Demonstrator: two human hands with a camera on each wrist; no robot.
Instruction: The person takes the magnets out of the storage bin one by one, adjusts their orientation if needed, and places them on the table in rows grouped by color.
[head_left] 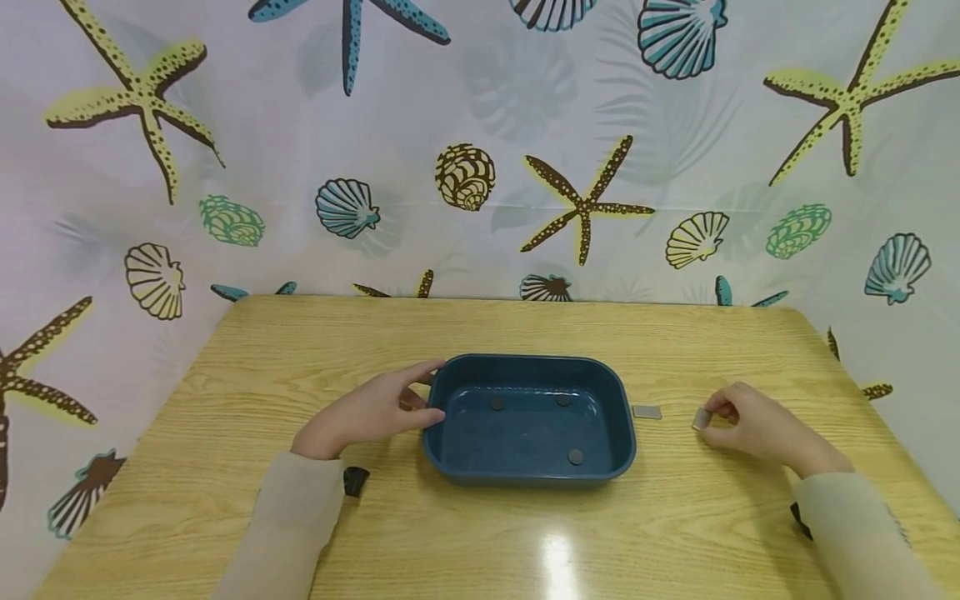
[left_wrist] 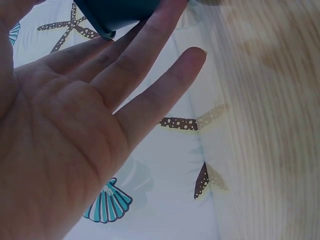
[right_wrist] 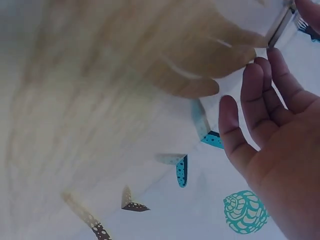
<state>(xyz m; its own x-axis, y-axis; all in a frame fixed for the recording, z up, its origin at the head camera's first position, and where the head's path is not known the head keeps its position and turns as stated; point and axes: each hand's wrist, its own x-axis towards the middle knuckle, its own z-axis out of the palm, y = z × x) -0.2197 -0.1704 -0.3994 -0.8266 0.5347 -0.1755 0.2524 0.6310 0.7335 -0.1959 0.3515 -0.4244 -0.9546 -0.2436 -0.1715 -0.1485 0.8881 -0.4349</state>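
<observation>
A dark blue rectangular plastic bin (head_left: 528,482) stands mid-table. My left hand (head_left: 382,406) grips its left end, thumb over the rim and fingers along the outside. In the left wrist view, the little finger is stretched apart below the bin (left_wrist: 120,15). Well right of the bin, my right hand (head_left: 757,425) pinches a small grey rectangular tile (head_left: 702,419) between thumb and fingertips, tilted up close over the tabletop. The right wrist view shows this tile (right_wrist: 281,25) edge-on at the fingertips. A similar flat grey tile (head_left: 647,412) lies just right of the bin.
Three small dark round discs, one of them a disc (head_left: 576,457) at the near right, lie on the bin's floor. The light wooden table (head_left: 450,550) ends at the back against a white curtain (head_left: 420,108) printed with shells and starfish.
</observation>
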